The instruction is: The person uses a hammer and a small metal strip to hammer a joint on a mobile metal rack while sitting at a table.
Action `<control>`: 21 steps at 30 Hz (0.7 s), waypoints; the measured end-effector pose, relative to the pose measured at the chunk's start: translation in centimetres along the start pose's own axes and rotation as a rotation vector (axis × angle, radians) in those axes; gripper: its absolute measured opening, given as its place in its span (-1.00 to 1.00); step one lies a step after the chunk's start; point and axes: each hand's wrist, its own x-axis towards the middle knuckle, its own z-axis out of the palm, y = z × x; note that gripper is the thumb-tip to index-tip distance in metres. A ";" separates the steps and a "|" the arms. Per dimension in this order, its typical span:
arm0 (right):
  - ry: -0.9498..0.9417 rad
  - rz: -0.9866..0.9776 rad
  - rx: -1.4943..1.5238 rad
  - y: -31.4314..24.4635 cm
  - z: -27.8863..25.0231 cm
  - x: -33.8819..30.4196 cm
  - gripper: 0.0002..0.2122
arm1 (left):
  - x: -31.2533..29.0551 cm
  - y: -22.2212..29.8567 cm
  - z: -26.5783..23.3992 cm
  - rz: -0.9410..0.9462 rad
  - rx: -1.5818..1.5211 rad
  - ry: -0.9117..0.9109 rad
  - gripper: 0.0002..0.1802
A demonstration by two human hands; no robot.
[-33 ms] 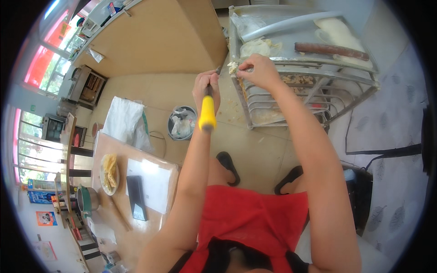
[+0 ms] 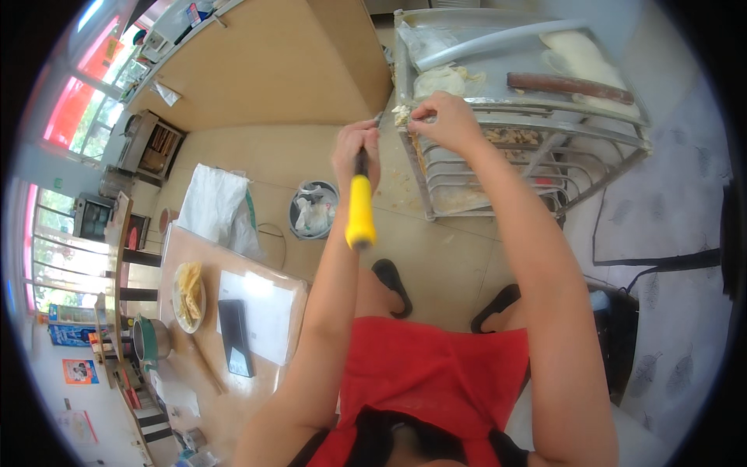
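Note:
My left hand (image 2: 356, 153) is closed around a yellow-handled tool (image 2: 360, 214). Its handle points back toward me, and a small metal tip shows beyond my fingers; the tool's exact kind cannot be made out. To the right, my right hand (image 2: 449, 121) has thumb and forefinger pinched at the near left corner of a metal rack (image 2: 426, 183). Pale crumbly residue (image 2: 401, 116) clings to that corner, touching or just beside the fingertips. Whatever lies between the fingers is hidden. The tool tip is slightly left of the corner.
On the rack's top tray lie a brown rod (image 2: 572, 87) and a white tube (image 2: 498, 43). A lined bin (image 2: 313, 210) stands on the floor. The table at left carries a plate of food (image 2: 189, 296), a phone (image 2: 235, 338) and a pot (image 2: 150, 340).
The tool's yellow handle end has swung lower and slightly right. My left hand has shifted a little right. My right hand stays at the rack corner.

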 end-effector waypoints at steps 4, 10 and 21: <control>-0.002 -0.009 -0.004 0.7 -0.1 -0.1 -0.76 | -0.5 1.9 0.5 0.107 -0.033 -0.154 -0.92; -0.015 -0.009 -0.020 0.3 0.2 0.1 -0.79 | -0.7 3.0 0.6 0.212 0.036 -0.212 -0.86; 0.044 -0.040 -0.037 0.5 0.5 0.1 -0.84 | -1.3 3.4 2.1 0.289 0.277 -0.237 -0.87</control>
